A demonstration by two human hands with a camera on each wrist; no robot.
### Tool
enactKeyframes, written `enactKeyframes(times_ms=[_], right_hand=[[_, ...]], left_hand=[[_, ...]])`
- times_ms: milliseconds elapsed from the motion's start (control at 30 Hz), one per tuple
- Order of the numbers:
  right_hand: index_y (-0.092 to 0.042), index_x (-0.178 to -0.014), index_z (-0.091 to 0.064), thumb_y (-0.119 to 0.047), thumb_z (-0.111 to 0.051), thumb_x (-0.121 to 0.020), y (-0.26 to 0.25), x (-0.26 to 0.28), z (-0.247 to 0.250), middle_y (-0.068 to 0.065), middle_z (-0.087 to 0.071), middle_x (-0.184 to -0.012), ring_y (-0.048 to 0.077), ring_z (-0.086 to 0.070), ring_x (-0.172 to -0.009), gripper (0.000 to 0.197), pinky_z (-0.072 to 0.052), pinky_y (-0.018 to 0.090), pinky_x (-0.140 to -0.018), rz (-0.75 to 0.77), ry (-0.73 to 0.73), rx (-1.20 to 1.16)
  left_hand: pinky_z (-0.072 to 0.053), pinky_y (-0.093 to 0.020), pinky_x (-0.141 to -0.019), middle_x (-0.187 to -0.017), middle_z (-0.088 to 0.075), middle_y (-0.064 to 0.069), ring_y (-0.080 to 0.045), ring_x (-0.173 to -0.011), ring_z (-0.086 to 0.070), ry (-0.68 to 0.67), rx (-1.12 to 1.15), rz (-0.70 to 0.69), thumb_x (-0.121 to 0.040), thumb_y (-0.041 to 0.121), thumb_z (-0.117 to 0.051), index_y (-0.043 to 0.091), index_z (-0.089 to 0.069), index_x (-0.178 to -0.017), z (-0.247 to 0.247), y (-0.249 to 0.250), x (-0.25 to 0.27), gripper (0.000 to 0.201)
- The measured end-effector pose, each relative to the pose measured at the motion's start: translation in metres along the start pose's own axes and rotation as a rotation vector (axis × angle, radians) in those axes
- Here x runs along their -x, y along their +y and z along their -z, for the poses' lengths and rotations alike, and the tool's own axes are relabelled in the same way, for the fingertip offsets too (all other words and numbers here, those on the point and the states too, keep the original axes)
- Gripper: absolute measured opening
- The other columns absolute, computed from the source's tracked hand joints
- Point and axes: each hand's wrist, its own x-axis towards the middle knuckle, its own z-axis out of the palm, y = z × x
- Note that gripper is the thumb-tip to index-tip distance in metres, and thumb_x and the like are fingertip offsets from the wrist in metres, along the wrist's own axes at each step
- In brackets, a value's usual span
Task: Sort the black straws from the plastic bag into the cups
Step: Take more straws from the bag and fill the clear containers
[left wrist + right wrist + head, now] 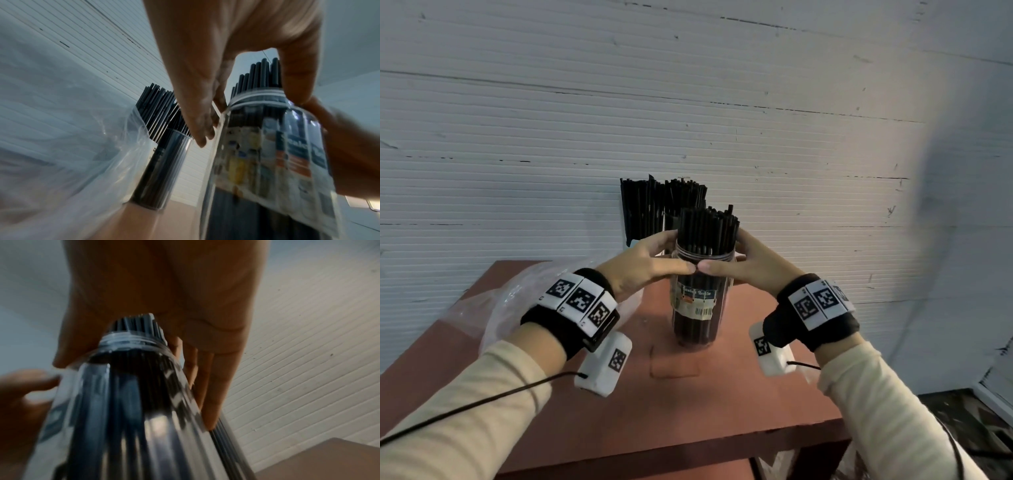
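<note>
Both hands wrap the neck of a clear labelled jar (701, 301) standing mid-surface (739, 404), packed w/ black straws (707, 233). Left hand (643, 263) & right hand (748, 265) grasp it, thumbs touching in front. Second straw-filled cup (162, 175) behind, nr far edge. Plastic bag (510, 301) lies at left edge.

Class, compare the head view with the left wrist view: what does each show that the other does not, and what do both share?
Only the head view shows both wristbands with their markers, the sleeves, and most of the red table, with the two thumbs meeting in front of the near jar.

Only the left wrist view shows the underside of the left hand and the jar's label up close.

Both show the near jar full of black straws, held by the left hand and right hand, a second jar of straws behind, and the plastic bag.
</note>
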Motion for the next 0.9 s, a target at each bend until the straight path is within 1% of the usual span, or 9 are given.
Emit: enactKeyframes(times_ms=[67,100,200,267,367,433,600,800,900], right_hand=[[-0.038,-0.132,-0.048,-0.041,-0.079,-0.074,0.004,-0.006,0.008,-0.019,-0.06,-0.123,0.0,-0.055,-0.116,0.066,-0.058,0.038,-0.084,-0.003,0.024,-0.021],[-0.037,-0.132,-0.049,-0.043,-0.08,-0.071,0.007,-0.01,0.013,-0.018,-0.061,-0.123,0.001,-0.055,-0.116,0.068,-0.058,0.042,-0.085,-0.005,0.053,-0.038],[-0.033,-0.131,-0.05,-0.046,-0.083,-0.065,0.018,-0.029,0.03,-0.012,-0.061,-0.123,0.006,-0.057,-0.114,0.074,-0.055,0.041,-0.09,-0.021,0.218,-0.084],[-0.027,-0.134,-0.046,-0.042,-0.083,-0.068,0.027,-0.045,0.037,-0.009,-0.059,-0.124,0.009,-0.058,-0.113,0.077,-0.053,0.038,-0.093,-0.041,0.351,-0.095],[-0.017,-0.137,-0.04,-0.031,-0.082,-0.074,0.04,-0.072,0.039,-0.009,-0.055,-0.121,0.008,-0.055,-0.106,0.077,-0.047,0.025,-0.086,-0.06,0.488,-0.103],[-0.013,-0.137,-0.038,-0.029,-0.082,-0.074,0.049,-0.092,0.039,-0.007,-0.053,-0.117,0.011,-0.055,-0.104,0.078,-0.043,0.024,-0.085,-0.083,0.53,-0.09],[-0.01,-0.134,-0.038,-0.036,-0.083,-0.071,0.073,-0.134,0.036,0.001,-0.057,-0.121,0.019,-0.057,-0.108,0.082,-0.047,0.031,-0.089,-0.208,0.518,-0.021],[-0.005,-0.132,-0.037,-0.041,-0.082,-0.071,0.088,-0.15,0.033,0.008,-0.058,-0.124,0.026,-0.057,-0.114,0.084,-0.048,0.035,-0.092,-0.313,0.521,0.024],[-0.004,-0.133,-0.035,-0.052,-0.082,-0.066,0.085,-0.148,0.033,0.007,-0.057,-0.125,0.025,-0.058,-0.115,0.095,-0.049,0.038,-0.095,-0.33,0.463,0.002]], left_hand=[[-0.041,-0.043,-0.108,-0.128,-0.062,0.001,-0.015,-0.121,-0.057,0.081,-0.07,-0.017,-0.075,0.024,-0.075,0.022,-0.056,-0.128,0.007,0.005,-0.007,0.056],[-0.042,-0.042,-0.107,-0.125,-0.062,0.002,-0.013,-0.119,-0.057,0.2,-0.11,-0.038,-0.079,0.022,-0.074,0.024,-0.056,-0.125,0.012,0.008,-0.012,0.05],[-0.045,-0.022,-0.095,-0.12,-0.058,0.003,-0.009,-0.112,-0.055,0.642,-0.179,-0.138,-0.079,0.022,-0.077,0.024,-0.051,-0.122,0.026,0.012,-0.034,0.05],[-0.038,-0.013,-0.088,-0.127,-0.049,0.002,-0.008,-0.114,-0.048,0.781,-0.192,-0.147,-0.076,0.024,-0.08,0.024,-0.043,-0.129,0.036,0.007,-0.05,0.065],[-0.036,-0.03,-0.108,-0.145,-0.034,-0.004,-0.016,-0.129,-0.039,0.797,-0.214,-0.024,-0.07,0.03,-0.085,0.024,-0.025,-0.144,0.054,-0.004,-0.075,0.095],[-0.035,-0.035,-0.111,-0.15,-0.031,-0.008,-0.022,-0.135,-0.038,0.759,-0.185,0.056,-0.068,0.029,-0.087,0.02,-0.017,-0.148,0.061,-0.012,-0.088,0.107],[-0.041,-0.031,-0.103,-0.137,-0.049,-0.005,-0.022,-0.125,-0.049,0.735,-0.172,0.114,-0.069,0.019,-0.086,0.013,-0.022,-0.145,0.067,-0.027,-0.105,0.1],[-0.043,-0.039,-0.104,-0.128,-0.053,-0.003,-0.022,-0.12,-0.053,0.735,-0.163,0.134,-0.07,0.017,-0.085,0.014,-0.028,-0.14,0.071,-0.035,-0.11,0.09],[-0.044,-0.041,-0.104,-0.128,-0.054,-0.004,-0.023,-0.119,-0.053,0.731,-0.161,0.149,-0.069,0.018,-0.086,0.013,-0.029,-0.141,0.071,-0.034,-0.109,0.092]])
